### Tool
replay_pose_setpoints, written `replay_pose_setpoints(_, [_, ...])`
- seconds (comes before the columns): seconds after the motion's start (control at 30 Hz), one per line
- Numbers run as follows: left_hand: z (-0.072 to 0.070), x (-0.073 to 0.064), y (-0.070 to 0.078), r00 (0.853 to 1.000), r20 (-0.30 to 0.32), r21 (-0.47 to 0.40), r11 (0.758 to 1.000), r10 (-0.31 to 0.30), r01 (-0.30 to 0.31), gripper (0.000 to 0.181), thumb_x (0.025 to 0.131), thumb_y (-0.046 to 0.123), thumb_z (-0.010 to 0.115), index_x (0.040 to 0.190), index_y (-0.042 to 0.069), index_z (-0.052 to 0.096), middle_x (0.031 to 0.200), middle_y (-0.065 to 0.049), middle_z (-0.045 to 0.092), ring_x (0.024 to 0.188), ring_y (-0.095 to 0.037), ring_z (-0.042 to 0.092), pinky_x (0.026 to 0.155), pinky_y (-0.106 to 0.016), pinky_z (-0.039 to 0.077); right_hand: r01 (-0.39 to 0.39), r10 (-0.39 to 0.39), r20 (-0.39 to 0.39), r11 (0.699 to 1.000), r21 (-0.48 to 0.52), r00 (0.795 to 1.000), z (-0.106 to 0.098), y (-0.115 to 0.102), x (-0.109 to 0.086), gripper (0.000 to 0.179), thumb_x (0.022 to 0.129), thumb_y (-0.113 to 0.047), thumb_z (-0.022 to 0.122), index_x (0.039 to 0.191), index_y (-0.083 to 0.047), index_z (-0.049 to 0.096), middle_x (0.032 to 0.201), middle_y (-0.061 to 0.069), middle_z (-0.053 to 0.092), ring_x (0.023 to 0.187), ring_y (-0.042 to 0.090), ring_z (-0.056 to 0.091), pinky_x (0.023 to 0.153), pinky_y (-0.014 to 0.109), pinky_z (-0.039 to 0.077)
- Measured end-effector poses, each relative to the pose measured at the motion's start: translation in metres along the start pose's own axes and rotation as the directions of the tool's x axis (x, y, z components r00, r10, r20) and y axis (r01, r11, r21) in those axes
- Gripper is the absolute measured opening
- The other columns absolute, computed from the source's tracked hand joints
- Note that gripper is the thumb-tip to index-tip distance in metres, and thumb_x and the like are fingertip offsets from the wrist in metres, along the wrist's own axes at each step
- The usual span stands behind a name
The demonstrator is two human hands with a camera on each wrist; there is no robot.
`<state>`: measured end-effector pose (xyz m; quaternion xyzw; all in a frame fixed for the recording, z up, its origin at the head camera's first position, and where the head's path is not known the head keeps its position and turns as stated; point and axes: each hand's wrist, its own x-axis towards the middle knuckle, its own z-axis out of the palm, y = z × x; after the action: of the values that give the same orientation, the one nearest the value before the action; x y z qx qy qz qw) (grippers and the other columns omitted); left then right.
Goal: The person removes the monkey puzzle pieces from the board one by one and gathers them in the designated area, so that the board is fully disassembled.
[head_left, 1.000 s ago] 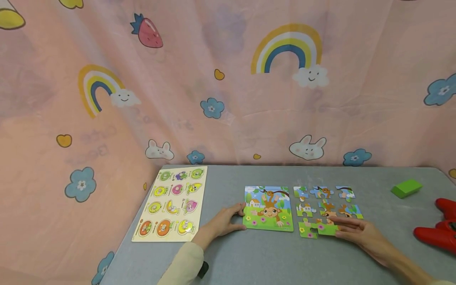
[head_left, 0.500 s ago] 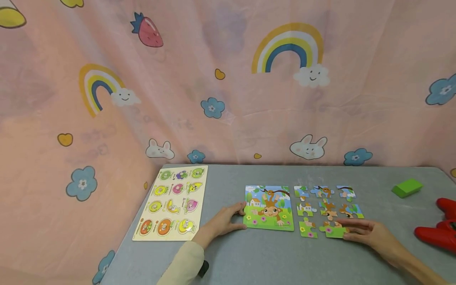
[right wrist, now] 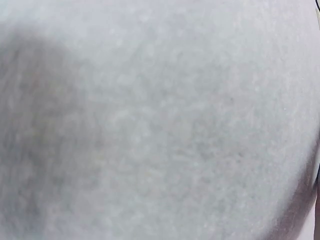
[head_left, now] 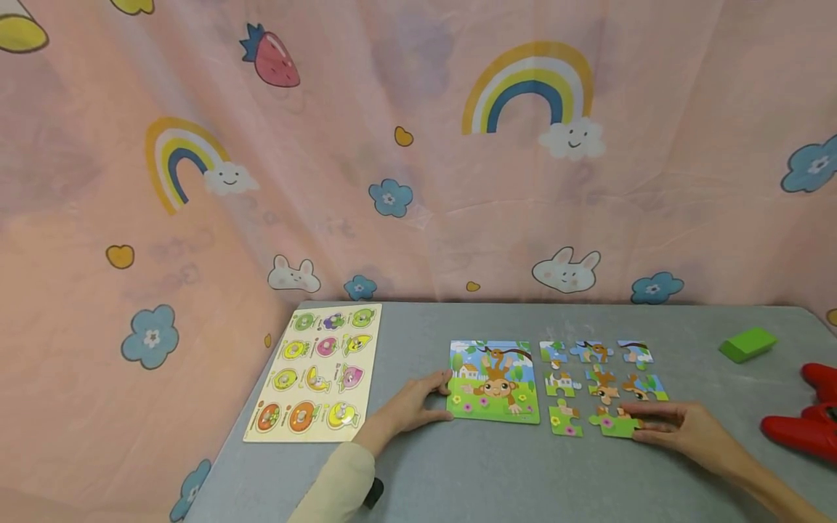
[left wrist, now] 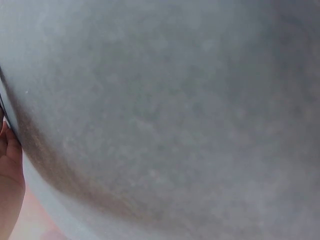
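In the head view, a square picture board (head_left: 492, 378) with a monkey on it lies mid-table. My left hand (head_left: 410, 408) rests at its left edge, fingers and thumb spread apart and touching the border. Right of the board, puzzle pieces of the same monkey scene stand in loose rows. My right hand (head_left: 696, 436) holds a green puzzle piece (head_left: 616, 425) in the bottom row by its right end, thumb below and fingers above. To its left is another bottom-row piece (head_left: 565, 420), a gap between them. A monkey-face piece (head_left: 604, 392) lies just above. The wrist views show mostly tabletop.
A fruit peg board (head_left: 314, 370) lies on the left of the grey table (head_left: 484, 479). A green block (head_left: 748, 345) and a red object (head_left: 801, 428) are at the right. Near my left sleeve is a small black object (head_left: 373, 494). A pink patterned curtain (head_left: 418, 145) hangs behind.
My right hand has slid the green puzzle piece to the right, away from the bottom-left piece, opening a gap. My left hand and the picture board stay in place.
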<state>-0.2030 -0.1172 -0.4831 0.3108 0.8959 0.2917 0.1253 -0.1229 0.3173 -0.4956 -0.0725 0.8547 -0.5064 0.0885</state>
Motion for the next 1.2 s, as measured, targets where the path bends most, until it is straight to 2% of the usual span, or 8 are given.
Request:
replay_pose_setpoints(0.1, [0.000, 0.000, 0.000, 1.000, 0.000, 0.002, 1.000, 0.003, -0.003, 0.070, 0.086, 0.023, 0.073, 0.144, 0.002, 0.040, 0.118, -0.002, 0.066, 0.137, -0.021, 0.037, 0.113, -0.038, 0.028, 0.050, -0.051, -0.012, 0.997, -0.052, 0.999, 0.000, 0.001, 0.001, 0.043, 0.080, -0.011, 0.077, 0.117, 0.009, 0.064, 0.106, -0.016, 0.068, 0.091, -0.012, 0.057, 0.069, 0.019, 0.055])
replay_pose_setpoints(0.17, [0.000, -0.001, 0.000, 1.000, -0.001, 0.005, 1.000, 0.005, -0.005, 0.071, 0.086, 0.023, 0.073, 0.145, 0.002, 0.040, 0.118, -0.002, 0.066, 0.136, -0.020, 0.037, 0.113, -0.038, 0.029, 0.062, -0.063, -0.013, 0.995, -0.082, 0.998, 0.000, 0.001, 0.001, 0.044, 0.080, -0.012, 0.077, 0.117, 0.009, 0.065, 0.106, -0.015, 0.068, 0.090, -0.010, 0.057, 0.067, 0.020, 0.055])
replay_pose_setpoints(0.33, [0.000, 0.000, 0.001, 1.000, -0.003, 0.004, 1.000, 0.005, -0.005, 0.071, 0.086, 0.023, 0.073, 0.145, 0.002, 0.039, 0.118, -0.001, 0.066, 0.136, -0.020, 0.038, 0.113, -0.038, 0.029, 0.008, -0.008, 0.001, 0.996, -0.094, 1.000, -0.002, -0.002, 0.001, 0.049, 0.080, -0.015, 0.078, 0.120, 0.009, 0.062, 0.115, 0.016, 0.067, 0.088, -0.008, 0.058, 0.069, 0.021, 0.055])
replay_pose_setpoints(0.4, [0.000, 0.000, 0.001, 1.000, -0.002, 0.004, 1.000, 0.005, -0.005, 0.071, 0.086, 0.023, 0.073, 0.145, 0.002, 0.039, 0.118, -0.001, 0.066, 0.136, -0.021, 0.038, 0.113, -0.038, 0.029, -0.007, 0.006, -0.011, 0.996, -0.091, 1.000, -0.003, -0.003, 0.000, 0.050, 0.080, -0.016, 0.078, 0.120, 0.009, 0.062, 0.115, 0.020, 0.066, 0.088, -0.009, 0.058, 0.070, 0.020, 0.055])
replay_pose_setpoints(0.57, [0.000, 0.000, -0.001, 1.000, 0.001, 0.003, 1.000, 0.011, -0.011, 0.071, 0.086, 0.023, 0.073, 0.145, 0.001, 0.039, 0.119, -0.002, 0.066, 0.137, -0.022, 0.037, 0.113, -0.039, 0.029, 0.027, -0.027, -0.071, 1.000, 0.002, 0.997, -0.003, -0.010, 0.002, 0.047, 0.084, -0.011, 0.074, 0.121, 0.012, 0.059, 0.110, 0.001, 0.070, 0.092, -0.006, 0.062, 0.072, 0.019, 0.055])
replay_pose_setpoints(0.63, [0.001, 0.000, -0.002, 1.000, 0.000, 0.006, 1.000, 0.016, -0.016, 0.071, 0.086, 0.023, 0.073, 0.144, 0.001, 0.040, 0.119, -0.002, 0.066, 0.137, -0.022, 0.036, 0.113, -0.039, 0.029, 0.021, -0.017, -0.056, 0.997, 0.079, 0.998, -0.001, -0.014, 0.005, 0.048, 0.086, -0.010, 0.071, 0.125, 0.014, 0.055, 0.111, -0.004, 0.070, 0.095, -0.005, 0.063, 0.073, 0.020, 0.055])
replay_pose_setpoints(0.8, [0.003, 0.000, -0.003, 1.000, 0.002, 0.011, 1.000, 0.008, -0.008, 0.069, 0.086, 0.024, 0.073, 0.144, 0.004, 0.041, 0.120, 0.000, 0.065, 0.138, -0.022, 0.034, 0.113, -0.038, 0.028, 0.006, -0.012, 0.026, 0.975, 0.224, 1.000, 0.010, -0.024, 0.014, 0.052, 0.091, -0.010, 0.066, 0.131, 0.017, 0.047, 0.117, 0.008, 0.068, 0.100, 0.000, 0.064, 0.078, 0.023, 0.055])
replay_pose_setpoints(1.2, [0.003, 0.001, -0.006, 1.000, -0.001, -0.009, 1.000, 0.015, -0.015, 0.070, 0.086, 0.023, 0.073, 0.144, 0.003, 0.040, 0.118, 0.000, 0.066, 0.136, -0.020, 0.038, 0.113, -0.038, 0.029, 0.015, -0.031, 0.054, 0.960, 0.281, 0.998, 0.035, -0.043, 0.033, 0.052, 0.092, -0.011, 0.065, 0.134, 0.012, 0.046, 0.126, 0.019, 0.060, 0.105, 0.000, 0.062, 0.072, 0.023, 0.056])
